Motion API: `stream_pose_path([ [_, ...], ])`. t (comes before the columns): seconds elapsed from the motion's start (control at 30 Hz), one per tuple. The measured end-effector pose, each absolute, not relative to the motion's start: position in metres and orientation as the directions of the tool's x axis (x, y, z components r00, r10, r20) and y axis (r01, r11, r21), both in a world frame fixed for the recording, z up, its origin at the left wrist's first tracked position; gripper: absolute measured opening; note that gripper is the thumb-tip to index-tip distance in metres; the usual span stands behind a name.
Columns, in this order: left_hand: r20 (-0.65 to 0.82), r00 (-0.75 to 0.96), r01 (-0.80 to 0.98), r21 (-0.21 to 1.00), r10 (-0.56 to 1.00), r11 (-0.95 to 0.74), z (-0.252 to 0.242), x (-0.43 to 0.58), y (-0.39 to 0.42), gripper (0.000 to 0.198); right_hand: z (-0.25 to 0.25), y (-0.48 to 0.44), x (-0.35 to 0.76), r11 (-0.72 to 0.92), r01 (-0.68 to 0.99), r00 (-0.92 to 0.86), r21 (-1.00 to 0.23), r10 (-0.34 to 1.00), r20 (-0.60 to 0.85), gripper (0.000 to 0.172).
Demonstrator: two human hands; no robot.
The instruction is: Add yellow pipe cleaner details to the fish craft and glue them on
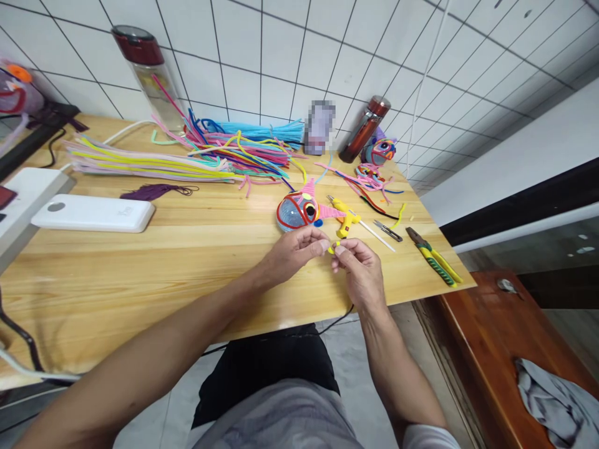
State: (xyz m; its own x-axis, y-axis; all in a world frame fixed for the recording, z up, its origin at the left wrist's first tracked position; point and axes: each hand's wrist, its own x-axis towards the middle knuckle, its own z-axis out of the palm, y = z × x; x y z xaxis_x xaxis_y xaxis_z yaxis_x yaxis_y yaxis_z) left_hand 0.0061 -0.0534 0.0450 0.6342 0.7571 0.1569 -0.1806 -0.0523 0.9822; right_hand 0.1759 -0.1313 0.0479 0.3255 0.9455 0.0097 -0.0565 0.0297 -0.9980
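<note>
Over the front part of the table, my left hand (302, 248) and my right hand (364, 268) meet with closed fingertips around a short, curled piece of yellow pipe cleaner (333, 247). Fingers hide part of it. Just beyond my left hand sits a clear ball figure (291, 213) with red trim, a yellow-and-black eye and pink pointed parts. A yellow glue gun (349, 219) with a white stick lies past my right hand. Farther right are small thread snips (389, 231) and pliers (436, 259) with green-and-yellow handles.
Bundles of coloured pipe cleaners (154, 161) spread across the back. A purple tassel (152, 191) and white power bank (96, 213) lie left. A glass bottle (145, 68), a red thermos (365, 129) and another figure (378, 149) stand near the tiled wall.
</note>
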Motion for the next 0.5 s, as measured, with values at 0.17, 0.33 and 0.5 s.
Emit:
stream_pose_path([
  [0.17,0.157,0.652,-0.157,0.985,0.741,-0.07,0.0462,0.0067,-0.0538,0.029,0.0461,-0.1308,0.1728,0.026,-0.082,0.334,-0.996,0.942,-0.003,0.025],
  [0.33,0.188,0.657,-0.168,0.981,0.73,-0.101,0.0462,0.0058,-0.0538,0.027,0.0452,-0.1298,0.1714,0.032,-0.067,0.331,-0.997,0.944,0.008,0.025],
  [0.5,0.192,0.644,-0.24,0.97,0.741,-0.042,0.0433,0.0085,-0.0545,0.025,0.0432,-0.1299,0.1692,0.08,-0.039,0.346,-0.996,0.936,0.061,0.021],
])
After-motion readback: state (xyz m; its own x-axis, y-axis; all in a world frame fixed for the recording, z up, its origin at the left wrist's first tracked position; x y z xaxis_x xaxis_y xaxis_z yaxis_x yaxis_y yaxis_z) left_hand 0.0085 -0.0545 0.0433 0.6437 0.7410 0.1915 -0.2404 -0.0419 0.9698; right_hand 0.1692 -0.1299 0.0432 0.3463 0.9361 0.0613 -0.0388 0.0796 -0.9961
